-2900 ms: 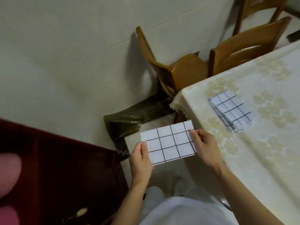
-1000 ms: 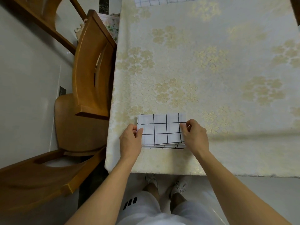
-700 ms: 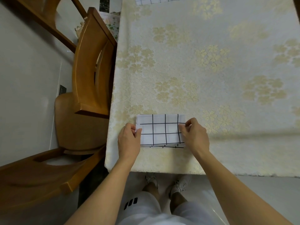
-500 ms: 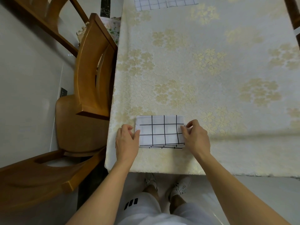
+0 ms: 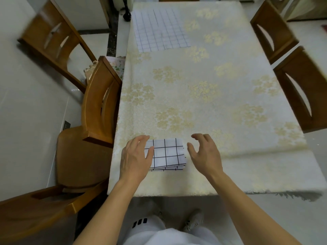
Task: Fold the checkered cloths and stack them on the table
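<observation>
A stack of folded checkered cloths [image 5: 168, 154], white with black grid lines, lies near the table's front left corner. My left hand [image 5: 135, 159] hovers over the stack's left edge with fingers spread and holds nothing. My right hand [image 5: 205, 154] is just right of the stack, fingers apart and curled, off the cloth. An unfolded checkered cloth [image 5: 160, 30] lies flat at the table's far left end.
The table [image 5: 221, 96] wears a cream tablecloth with gold flower patterns. Wooden chairs stand along the left side [image 5: 99, 105] and the right side [image 5: 300, 89]. Another chair [image 5: 53, 38] sits at far left. My legs and shoes show below the table edge.
Both hands have let go of the folded cloth on the stack and opened, lifting slightly away. The view has tilted up, showing more of the table.
</observation>
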Demonstrator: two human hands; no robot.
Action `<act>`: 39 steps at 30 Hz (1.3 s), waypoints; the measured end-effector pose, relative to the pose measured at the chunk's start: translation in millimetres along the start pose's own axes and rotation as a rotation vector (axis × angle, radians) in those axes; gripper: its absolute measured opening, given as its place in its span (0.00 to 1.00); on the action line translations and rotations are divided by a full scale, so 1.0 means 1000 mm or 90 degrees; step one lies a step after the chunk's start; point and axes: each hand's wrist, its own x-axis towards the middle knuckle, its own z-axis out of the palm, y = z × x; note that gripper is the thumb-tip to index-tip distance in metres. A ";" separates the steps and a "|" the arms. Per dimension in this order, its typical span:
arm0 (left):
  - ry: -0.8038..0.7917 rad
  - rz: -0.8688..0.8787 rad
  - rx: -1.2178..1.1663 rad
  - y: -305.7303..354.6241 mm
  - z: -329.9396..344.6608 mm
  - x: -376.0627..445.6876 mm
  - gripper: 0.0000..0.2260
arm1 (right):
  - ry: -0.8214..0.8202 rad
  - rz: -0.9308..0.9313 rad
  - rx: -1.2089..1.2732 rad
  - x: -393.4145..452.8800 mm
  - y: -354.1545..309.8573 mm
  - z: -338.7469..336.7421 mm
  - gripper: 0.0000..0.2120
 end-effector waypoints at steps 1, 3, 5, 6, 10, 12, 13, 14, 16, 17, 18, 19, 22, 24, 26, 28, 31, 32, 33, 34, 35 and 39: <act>0.007 0.030 0.010 0.007 -0.004 0.000 0.17 | 0.010 -0.020 -0.011 -0.003 -0.002 -0.007 0.18; 0.018 0.090 0.040 0.022 -0.011 -0.002 0.18 | 0.045 -0.072 -0.039 -0.011 -0.006 -0.021 0.19; 0.026 0.145 0.075 0.037 -0.018 -0.005 0.18 | 0.086 -0.122 -0.055 -0.021 -0.007 -0.032 0.19; 0.034 0.171 0.087 0.044 -0.020 -0.007 0.18 | 0.105 -0.138 -0.057 -0.026 -0.008 -0.036 0.20; 0.057 0.241 0.108 0.069 -0.026 -0.016 0.18 | 0.152 -0.164 -0.064 -0.048 -0.005 -0.052 0.24; 0.050 0.256 0.119 0.077 -0.027 -0.021 0.19 | 0.173 -0.178 -0.096 -0.059 -0.001 -0.059 0.24; 0.044 0.260 0.124 0.080 -0.026 -0.023 0.20 | 0.181 -0.186 -0.119 -0.064 0.002 -0.062 0.24; 0.040 0.263 0.128 0.082 -0.025 -0.024 0.20 | 0.190 -0.194 -0.144 -0.070 0.005 -0.064 0.24; 0.035 0.275 0.135 0.085 -0.022 -0.029 0.21 | 0.199 -0.196 -0.181 -0.080 0.013 -0.065 0.24; 0.035 0.284 0.138 0.087 -0.020 -0.031 0.21 | 0.201 -0.189 -0.193 -0.084 0.016 -0.065 0.25; 0.036 0.294 0.141 0.088 -0.018 -0.033 0.22 | 0.203 -0.179 -0.201 -0.088 0.020 -0.064 0.25; 0.035 0.303 0.141 0.090 -0.017 -0.034 0.21 | 0.205 -0.169 -0.207 -0.092 0.023 -0.064 0.25; 0.020 0.334 0.133 0.093 -0.009 -0.037 0.21 | 0.209 -0.132 -0.220 -0.100 0.030 -0.064 0.25; 0.000 0.359 0.127 0.095 -0.002 -0.039 0.21 | 0.213 -0.107 -0.229 -0.106 0.034 -0.065 0.26; -0.018 0.381 0.118 0.097 0.005 -0.040 0.21 | 0.221 -0.086 -0.231 -0.112 0.037 -0.066 0.26; -0.035 0.401 0.112 0.101 0.012 -0.041 0.22 | 0.226 -0.066 -0.229 -0.119 0.042 -0.065 0.26; -0.067 0.437 0.127 0.106 0.023 -0.045 0.22 | 0.231 -0.026 -0.233 -0.131 0.050 -0.065 0.26; -0.079 0.449 0.131 0.109 0.026 -0.047 0.21 | 0.234 -0.011 -0.231 -0.136 0.053 -0.064 0.26; -0.091 0.458 0.131 0.113 0.029 -0.049 0.21 | 0.237 0.004 -0.226 -0.141 0.057 -0.064 0.26; -0.102 0.466 0.130 0.117 0.031 -0.050 0.21 | 0.240 0.020 -0.219 -0.146 0.061 -0.065 0.26; -0.112 0.473 0.129 0.123 0.034 -0.052 0.21 | 0.244 0.036 -0.212 -0.151 0.066 -0.065 0.26; -0.141 0.506 0.128 0.151 0.047 -0.059 0.21 | 0.253 0.100 -0.184 -0.173 0.094 -0.075 0.27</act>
